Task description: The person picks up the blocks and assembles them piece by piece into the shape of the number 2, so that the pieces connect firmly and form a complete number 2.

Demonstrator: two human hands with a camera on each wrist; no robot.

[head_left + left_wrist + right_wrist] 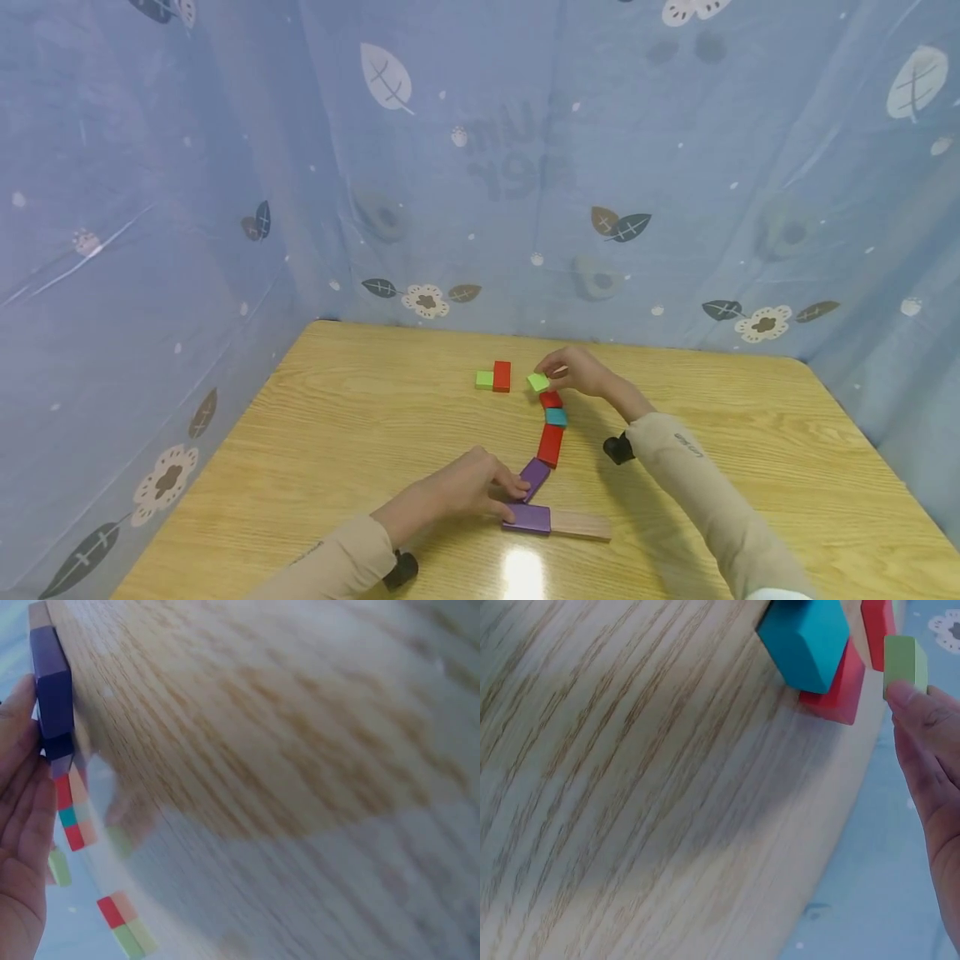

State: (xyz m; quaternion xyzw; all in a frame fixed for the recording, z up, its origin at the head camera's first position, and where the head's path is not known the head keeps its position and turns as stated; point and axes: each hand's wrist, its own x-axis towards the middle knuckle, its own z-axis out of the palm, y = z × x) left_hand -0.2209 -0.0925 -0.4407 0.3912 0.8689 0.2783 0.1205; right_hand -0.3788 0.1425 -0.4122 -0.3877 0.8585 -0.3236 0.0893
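Note:
In the head view, a bent row of blocks lies on the table: a plain wooden block (581, 525), a purple block (531, 520), another purple block (536, 477), a red block (551, 446), a teal block (556, 417) and a smaller red block (551, 399). My left hand (471, 483) touches the two purple blocks at their left, thumb at the lower one and fingertips on the upper. At the row's far end, my right hand (588, 372) pinches a light green block (537, 382), seen in the right wrist view held between thumb and fingers (905, 658).
Left of my right hand, a red block (502, 377) stands beside a light green block (484, 381). The wood-grain table (360, 417) meets a blue patterned curtain (480, 233) at its back and sides.

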